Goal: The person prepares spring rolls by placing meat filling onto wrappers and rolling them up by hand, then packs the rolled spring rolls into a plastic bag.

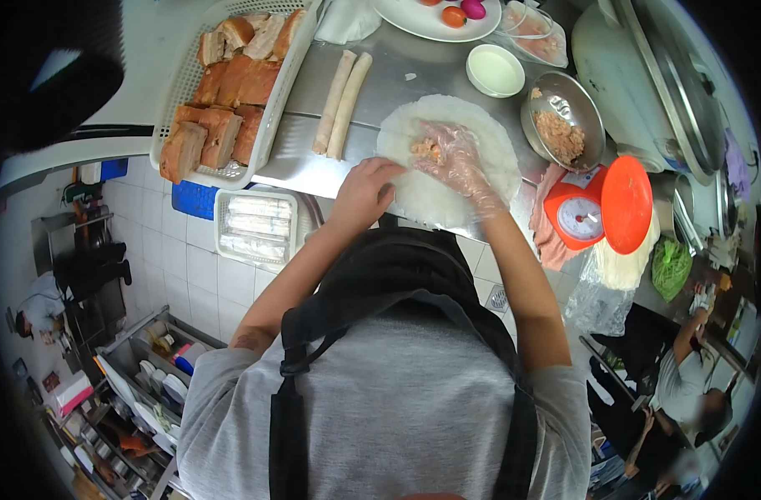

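Observation:
A round white wrapper [410, 200] lies flat near the front edge of the steel counter. On it my right hand [457, 162], in a clear plastic glove, touches a small heap of pinkish filling [425, 150] with bent fingers. My left hand [365, 193] is bare and rests at the wrapper's left edge, thumb and fingers apart, with nothing in it. Two long pale rolls [340, 104] lie side by side beyond my left hand. More filling [560, 136] is in a metal bowl [593, 104] to the right of the wrapper.
A white basket [285, 79] of meat blocks stands at the left. Farther back are a plate [414, 21] and a small bowl [495, 71]. An orange scale [576, 212] is at the right. Wrapped rolls [257, 225] fill a lower basket. Other people stand at both sides.

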The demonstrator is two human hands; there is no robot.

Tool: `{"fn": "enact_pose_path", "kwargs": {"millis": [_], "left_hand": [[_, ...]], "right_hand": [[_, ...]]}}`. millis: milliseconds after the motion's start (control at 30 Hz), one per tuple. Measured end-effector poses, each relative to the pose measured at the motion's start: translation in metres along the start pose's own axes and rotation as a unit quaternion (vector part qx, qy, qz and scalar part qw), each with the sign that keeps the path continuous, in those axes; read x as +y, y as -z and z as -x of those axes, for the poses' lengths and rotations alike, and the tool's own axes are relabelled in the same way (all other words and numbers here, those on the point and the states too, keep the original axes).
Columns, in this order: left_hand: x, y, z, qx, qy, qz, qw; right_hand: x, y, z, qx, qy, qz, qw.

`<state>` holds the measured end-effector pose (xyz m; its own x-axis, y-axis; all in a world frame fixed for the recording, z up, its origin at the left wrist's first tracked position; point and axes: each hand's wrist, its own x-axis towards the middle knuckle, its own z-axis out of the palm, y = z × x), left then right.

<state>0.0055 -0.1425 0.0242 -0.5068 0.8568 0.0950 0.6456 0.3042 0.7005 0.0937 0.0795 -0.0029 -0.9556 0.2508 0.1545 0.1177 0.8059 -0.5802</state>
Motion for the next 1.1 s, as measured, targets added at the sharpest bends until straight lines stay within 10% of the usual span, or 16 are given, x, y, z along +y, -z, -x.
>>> {"fn": "enact_pose_path", "kwargs": {"millis": [67, 167, 367, 467, 867, 1100], "left_hand": [[0.010, 0.002, -0.008, 0.014, 0.086, 0.053, 0.995], [0.020, -0.005, -0.039, 0.110, -0.059, 0.034, 0.992], [-0.007, -0.029, -0.069, 0.060, -0.059, 0.049, 0.995], [-0.017, -0.028, -0.074, 0.035, -0.028, 0.107, 0.993], [-0.053, -0.009, -0.079, -0.054, -0.032, 0.209, 0.976], [-0.040, 0.009, -0.082, -0.059, 0.031, 0.265, 0.962]], "right_hand": [[0.002, -0.004, 0.003, -0.036, -0.063, -0.013, 0.997], [0.016, -0.026, 0.002, -0.052, -0.079, 0.049, 0.994], [0.017, -0.002, 0.011, 0.002, -0.024, 0.012, 1.000], [0.009, 0.011, 0.019, -0.034, -0.162, -0.104, 0.981], [-0.015, -0.001, -0.016, -0.063, -0.095, -0.026, 0.993], [-0.006, -0.018, -0.011, 0.096, -0.035, -0.056, 0.993]]}}
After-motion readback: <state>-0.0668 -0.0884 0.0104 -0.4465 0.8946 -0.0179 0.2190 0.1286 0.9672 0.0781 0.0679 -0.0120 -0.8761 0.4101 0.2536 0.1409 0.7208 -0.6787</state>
